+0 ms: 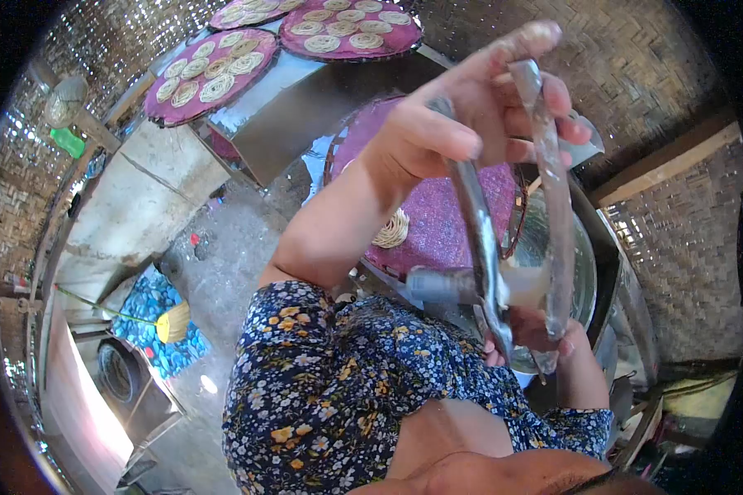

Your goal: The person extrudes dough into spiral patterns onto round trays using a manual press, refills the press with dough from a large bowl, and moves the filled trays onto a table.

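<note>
Two long metal bars (558, 198) stand side by side, with a blurred grey cylinder (442, 285) between and beside them. My left hand (470, 103) is at their upper ends, its thumb and index finger stretched out and its other fingers spread behind the right bar. Lower down, my right hand (553, 330) is closed around the lower part of the bars, partly hidden by them. Behind the bars lies a purple mesh tray (446, 214) with a pale coiled strand (392, 231) on it. To its right is a round metal basin (586, 256), partly covered.
Round purple trays with several pale coils (217, 87) rest at the top, some on a metal box (305, 107). A yellow broom (173, 323) is by a blue patterned mat (153, 301) at left. A tyre-like ring (118, 371) lies below. Woven walls surround the area.
</note>
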### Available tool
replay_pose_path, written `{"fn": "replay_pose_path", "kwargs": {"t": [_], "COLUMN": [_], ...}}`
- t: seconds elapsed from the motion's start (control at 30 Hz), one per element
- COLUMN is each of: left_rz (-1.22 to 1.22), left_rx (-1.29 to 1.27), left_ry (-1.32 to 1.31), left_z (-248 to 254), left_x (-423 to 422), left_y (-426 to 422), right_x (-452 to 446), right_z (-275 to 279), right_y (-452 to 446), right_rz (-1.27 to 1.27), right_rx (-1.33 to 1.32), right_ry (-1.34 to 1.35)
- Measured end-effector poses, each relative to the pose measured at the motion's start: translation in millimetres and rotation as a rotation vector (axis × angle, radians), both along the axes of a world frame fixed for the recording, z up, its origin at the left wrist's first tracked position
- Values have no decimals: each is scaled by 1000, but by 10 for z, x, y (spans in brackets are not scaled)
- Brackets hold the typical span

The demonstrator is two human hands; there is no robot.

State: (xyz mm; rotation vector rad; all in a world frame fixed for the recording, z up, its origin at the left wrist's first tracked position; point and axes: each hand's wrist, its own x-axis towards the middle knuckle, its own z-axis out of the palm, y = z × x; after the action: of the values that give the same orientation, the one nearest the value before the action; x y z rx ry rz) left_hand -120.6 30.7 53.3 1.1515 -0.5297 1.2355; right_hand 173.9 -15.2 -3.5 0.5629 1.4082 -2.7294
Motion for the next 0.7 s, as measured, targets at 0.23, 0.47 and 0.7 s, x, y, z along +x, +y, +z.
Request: {"fn": "replay_pose_path", "kwargs": {"t": [0.23,0.47,0.7], "left_rz": [75,148,137], "left_rx": [-406,-529,-459], "left_ry": [-169,-258,-300], "left_z": [-632,-1146,-838], "left_x": [4,-168,-12], "left_y": [468,638,232], "right_x": [135,-74,45], "right_z": [53,-109,422], "right_y": [337,600,206], "right_rz": [-190,-160,-229], "right_rx": [30,196,492], "right_ry": [-208,-351,-481]}}
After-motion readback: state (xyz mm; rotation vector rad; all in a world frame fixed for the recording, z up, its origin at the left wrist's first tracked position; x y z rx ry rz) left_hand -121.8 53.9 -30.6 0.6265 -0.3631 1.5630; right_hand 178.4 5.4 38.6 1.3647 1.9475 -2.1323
